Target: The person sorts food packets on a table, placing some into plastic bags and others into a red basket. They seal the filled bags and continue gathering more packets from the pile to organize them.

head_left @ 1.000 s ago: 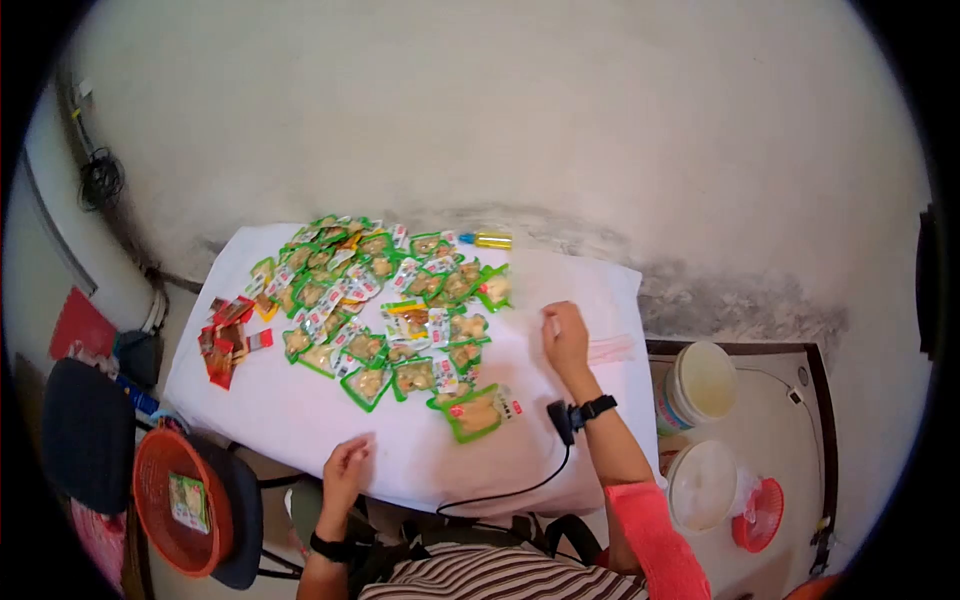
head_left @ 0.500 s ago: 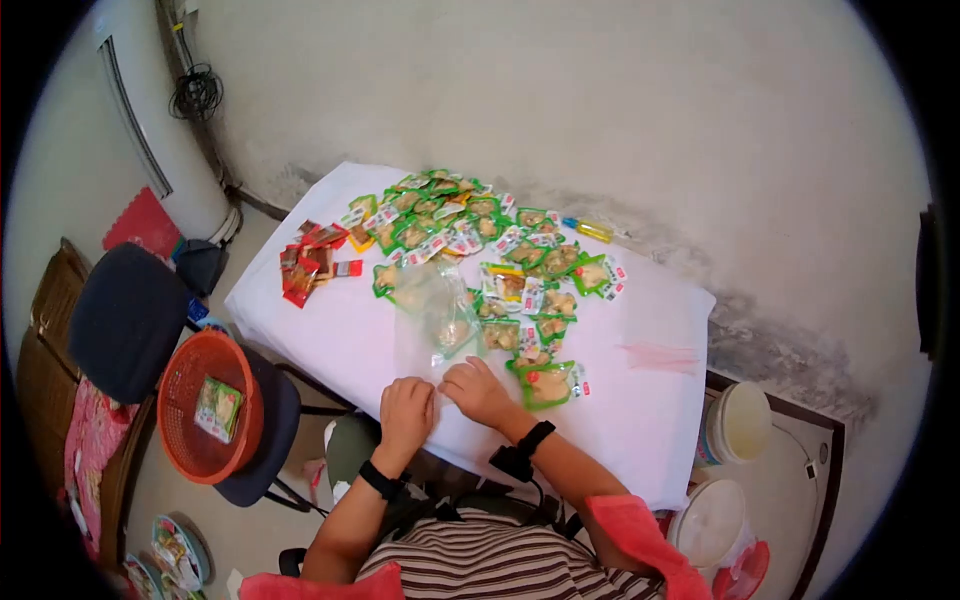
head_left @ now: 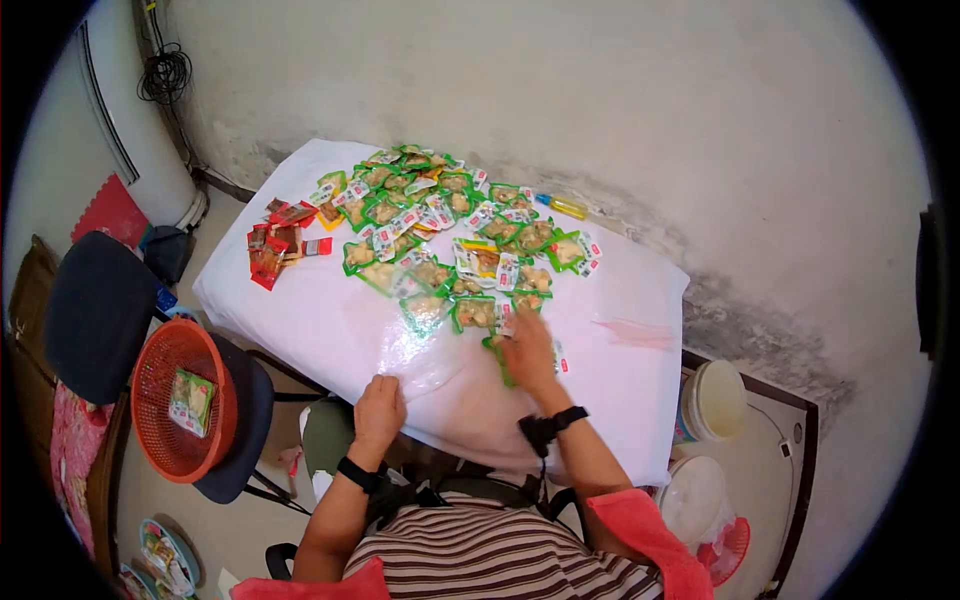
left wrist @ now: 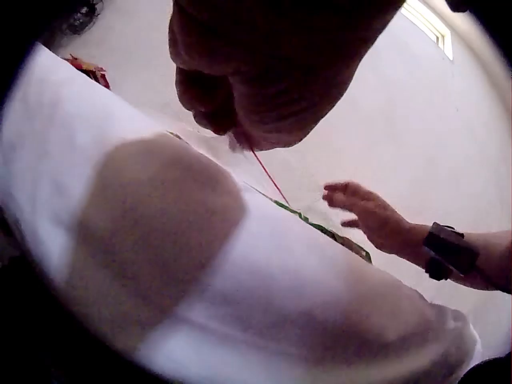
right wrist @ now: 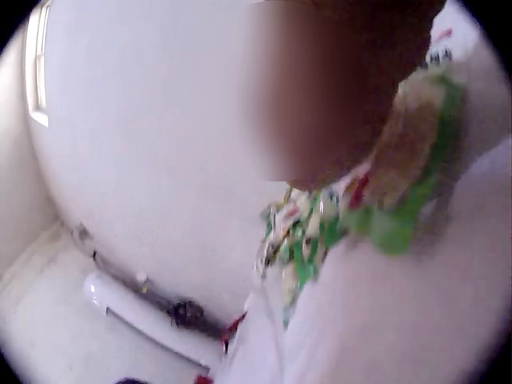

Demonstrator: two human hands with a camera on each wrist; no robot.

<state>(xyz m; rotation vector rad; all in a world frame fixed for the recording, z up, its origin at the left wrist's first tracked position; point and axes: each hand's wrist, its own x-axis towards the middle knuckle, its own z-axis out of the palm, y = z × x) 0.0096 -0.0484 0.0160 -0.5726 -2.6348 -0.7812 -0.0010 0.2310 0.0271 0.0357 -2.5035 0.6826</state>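
My left hand (head_left: 380, 410) pinches the near edge of a clear plastic bag (head_left: 425, 350), which lies across the white cloth and over some green packets. In the left wrist view, a thin red line (left wrist: 270, 174) runs from the curled fingers of that hand. My right hand (head_left: 530, 355) is over a green-edged vacuum packet (head_left: 497, 350), partly covering it; its fingers look extended in the left wrist view. That packet (right wrist: 408, 160) shows blurred beside the hand in the right wrist view. A spread of similar packets (head_left: 475, 315) lies just beyond.
Red snack packets (head_left: 268, 262) sit on the table's left, a yellow bottle with a blue cap (head_left: 567, 207) at the back. An orange basket (head_left: 150, 400) holding a green packet (head_left: 192, 402) stands on a chair at left. White buckets (head_left: 715, 400) are at right.
The clear bag has come onto the table, first under both hands, now held by the left alone. My right hand has left the bag and moved right and forward to the nearest green packet.
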